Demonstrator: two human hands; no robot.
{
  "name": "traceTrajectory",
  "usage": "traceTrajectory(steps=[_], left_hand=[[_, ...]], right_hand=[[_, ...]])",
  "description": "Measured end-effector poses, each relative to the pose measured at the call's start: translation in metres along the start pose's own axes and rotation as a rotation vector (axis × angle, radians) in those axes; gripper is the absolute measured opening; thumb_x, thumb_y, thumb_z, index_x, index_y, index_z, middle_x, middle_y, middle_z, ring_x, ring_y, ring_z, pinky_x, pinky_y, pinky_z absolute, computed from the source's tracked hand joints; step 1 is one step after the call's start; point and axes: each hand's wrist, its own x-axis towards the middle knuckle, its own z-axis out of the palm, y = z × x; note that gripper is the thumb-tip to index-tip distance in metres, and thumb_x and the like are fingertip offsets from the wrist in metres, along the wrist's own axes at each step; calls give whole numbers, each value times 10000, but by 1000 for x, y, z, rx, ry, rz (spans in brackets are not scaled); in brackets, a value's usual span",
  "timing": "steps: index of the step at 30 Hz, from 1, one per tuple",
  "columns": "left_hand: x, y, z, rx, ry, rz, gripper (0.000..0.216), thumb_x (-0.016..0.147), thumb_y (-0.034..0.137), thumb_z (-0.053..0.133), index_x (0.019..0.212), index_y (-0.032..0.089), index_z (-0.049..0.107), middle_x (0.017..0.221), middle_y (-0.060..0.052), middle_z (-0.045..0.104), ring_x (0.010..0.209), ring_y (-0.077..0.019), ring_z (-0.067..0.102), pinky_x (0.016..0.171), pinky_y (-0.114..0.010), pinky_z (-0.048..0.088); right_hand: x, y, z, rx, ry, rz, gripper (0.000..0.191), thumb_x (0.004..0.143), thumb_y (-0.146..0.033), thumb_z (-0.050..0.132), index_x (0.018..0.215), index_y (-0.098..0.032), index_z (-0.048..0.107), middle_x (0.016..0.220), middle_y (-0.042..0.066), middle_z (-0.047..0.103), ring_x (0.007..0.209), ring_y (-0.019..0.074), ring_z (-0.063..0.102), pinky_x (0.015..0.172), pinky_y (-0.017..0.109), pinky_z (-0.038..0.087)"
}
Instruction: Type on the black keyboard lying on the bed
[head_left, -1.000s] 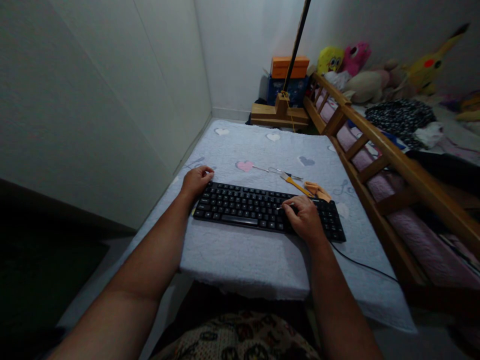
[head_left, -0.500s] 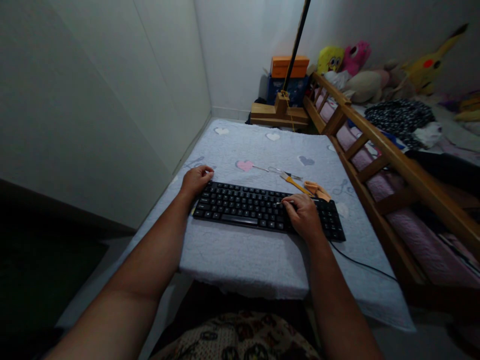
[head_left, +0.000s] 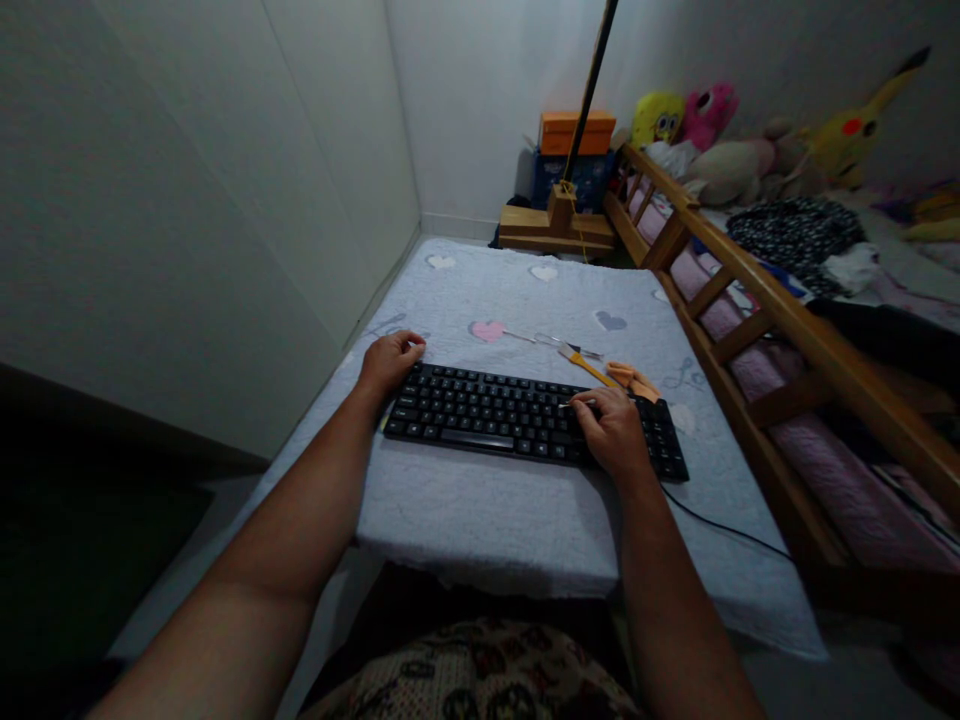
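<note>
A black keyboard [head_left: 480, 412] lies across the cloth-covered table in front of me. At its far left corner, my left hand [head_left: 388, 362] is closed with curled fingers against the edge. My right hand [head_left: 613, 430] is over the right part of the keys, pinching a thin stick with a white tip that looks like a cotton swab [head_left: 566, 405]. The tip points left, at the keys; whether it touches them is too small to tell. Just beyond the keyboard lie a brush with an orange handle [head_left: 589, 369] and a crumpled orange cloth [head_left: 634, 379].
Another thin white-tipped stick [head_left: 519, 337] and a slim dark tool [head_left: 589, 353] lie on the heart-patterned tablecloth [head_left: 480, 510]. The keyboard's cable [head_left: 727, 522] runs off to the right. A wooden bed rail [head_left: 757, 290] borders the table's right side, and a wooden stand [head_left: 559, 232] is behind it.
My right hand has shifted slightly to the right over the keys with the cotton swab. The left hand and the keyboard stay in place.
</note>
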Motion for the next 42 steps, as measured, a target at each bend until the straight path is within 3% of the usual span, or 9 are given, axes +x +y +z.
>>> traceTrajectory(steps=[25,42], left_hand=[[1,-2,1,3,3,-2,350,773,423,522,949,180,703,682,-19,603,662,-164,530,611,-275,359],[0,1,0,-8,2,-7,346,767,410,528,946,173,706,708,-30,617,676,-167,530,628,-281,364]], right_hand=[[-2,8,-6,-50,87,66,168,827,-247,532,718,-215,655,804,63,701,856,245,607,852,410,436],[-3,2,-4,-21,77,57,182,851,-279,541,730,-214,660,822,68,710,857,242,610,849,407,436]])
